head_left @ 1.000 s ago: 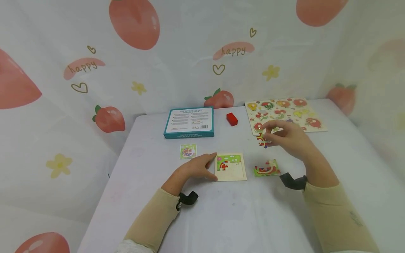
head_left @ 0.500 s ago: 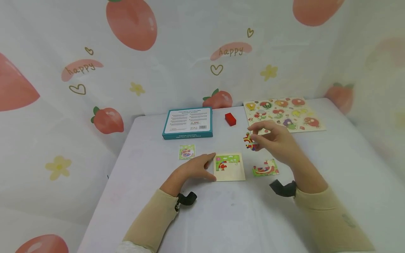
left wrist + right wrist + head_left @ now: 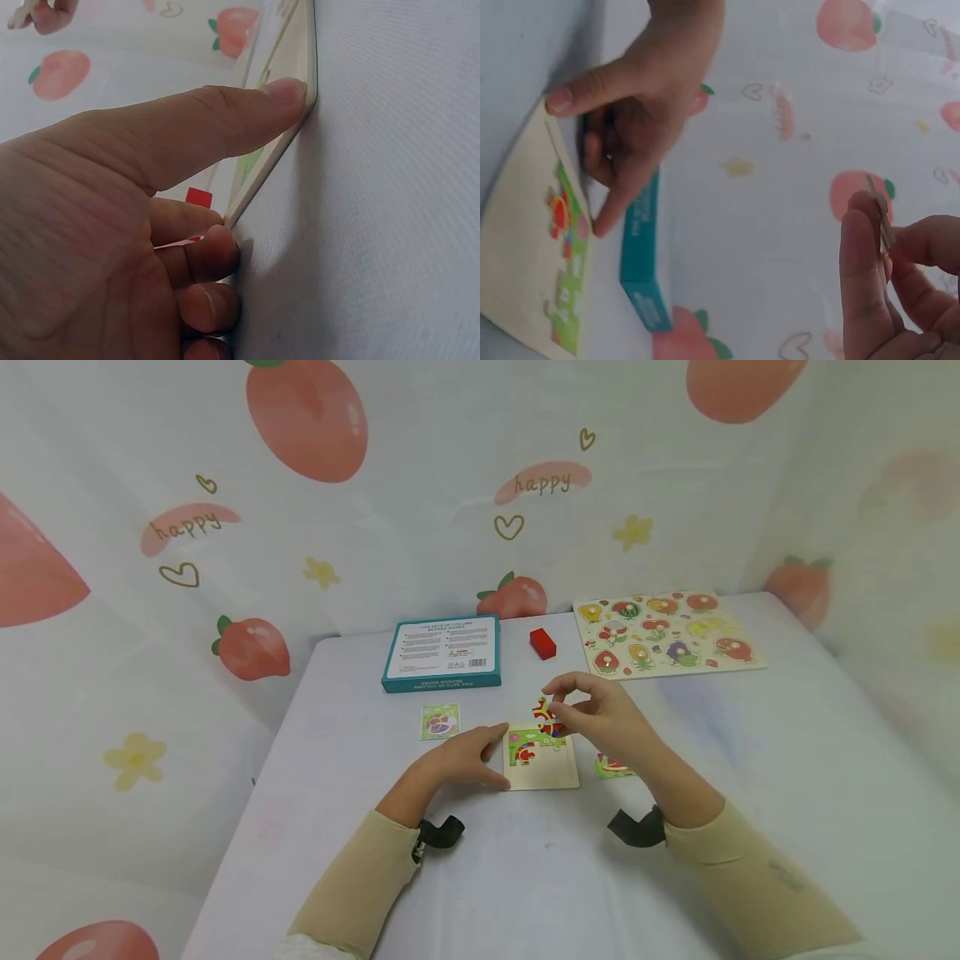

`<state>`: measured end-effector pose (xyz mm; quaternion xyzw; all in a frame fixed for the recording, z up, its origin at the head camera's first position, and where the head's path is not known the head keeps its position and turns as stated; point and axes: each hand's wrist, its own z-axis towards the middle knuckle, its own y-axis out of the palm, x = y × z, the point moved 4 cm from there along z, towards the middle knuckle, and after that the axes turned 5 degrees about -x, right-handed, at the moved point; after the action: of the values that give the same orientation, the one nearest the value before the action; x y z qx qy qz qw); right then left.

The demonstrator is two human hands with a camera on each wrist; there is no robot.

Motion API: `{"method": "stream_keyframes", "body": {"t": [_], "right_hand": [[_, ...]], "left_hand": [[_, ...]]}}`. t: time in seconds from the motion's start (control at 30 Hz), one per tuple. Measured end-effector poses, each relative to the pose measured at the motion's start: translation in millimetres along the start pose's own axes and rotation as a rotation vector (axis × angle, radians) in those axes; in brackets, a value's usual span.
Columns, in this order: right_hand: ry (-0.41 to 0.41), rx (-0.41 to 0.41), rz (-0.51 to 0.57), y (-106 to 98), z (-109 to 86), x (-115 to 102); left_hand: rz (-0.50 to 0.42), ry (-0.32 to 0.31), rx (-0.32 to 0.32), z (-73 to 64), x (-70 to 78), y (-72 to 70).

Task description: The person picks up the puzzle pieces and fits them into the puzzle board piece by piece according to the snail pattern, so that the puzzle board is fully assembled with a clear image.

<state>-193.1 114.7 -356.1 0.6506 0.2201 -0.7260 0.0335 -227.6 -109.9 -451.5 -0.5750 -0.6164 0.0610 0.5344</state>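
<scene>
A small square wooden puzzle board (image 3: 543,774) lies on the table, with joined jigsaw pieces (image 3: 525,752) in its far left part. My left hand (image 3: 463,755) rests at its left side, thumb and index finger extended to the two left corners. In the left wrist view the thumb (image 3: 225,120) lies on one corner, the lower fingers loosely bent. Above the board's far edge, my right hand (image 3: 600,710) pinches a red, yellow and blue jigsaw piece (image 3: 545,717), seen edge-on in the right wrist view. More jigsaw pieces (image 3: 611,767) lie right of the board, partly hidden by that hand.
A small picture card (image 3: 440,722) lies left of the board. Behind stand a teal-edged flat box (image 3: 442,652) and a red block (image 3: 543,643). A fruit knob-puzzle board (image 3: 667,635) lies at the back right, near the printed backdrop cloth (image 3: 420,502).
My right hand has moved left with the jigsaw piece, from beside the fruit board to over the far edge of the small board. My left hand has stayed at the board's left side.
</scene>
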Motion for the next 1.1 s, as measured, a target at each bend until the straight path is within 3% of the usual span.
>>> {"method": "stream_keyframes", "body": {"t": [0.27,0.73,1.1], "right_hand": [[0.156,-0.006,-0.004,20,11.6,25],[0.263,-0.007,-0.071,32,21.6,60],[0.334,0.007,-0.205,35,23.0,80]], "left_hand": [[0.007,0.030,0.006,-0.5,0.5,-1.4],[0.022,0.038,0.000,0.5,-0.4,-1.4],[0.012,0.018,0.003,-0.6,1.1,-1.0]]}}
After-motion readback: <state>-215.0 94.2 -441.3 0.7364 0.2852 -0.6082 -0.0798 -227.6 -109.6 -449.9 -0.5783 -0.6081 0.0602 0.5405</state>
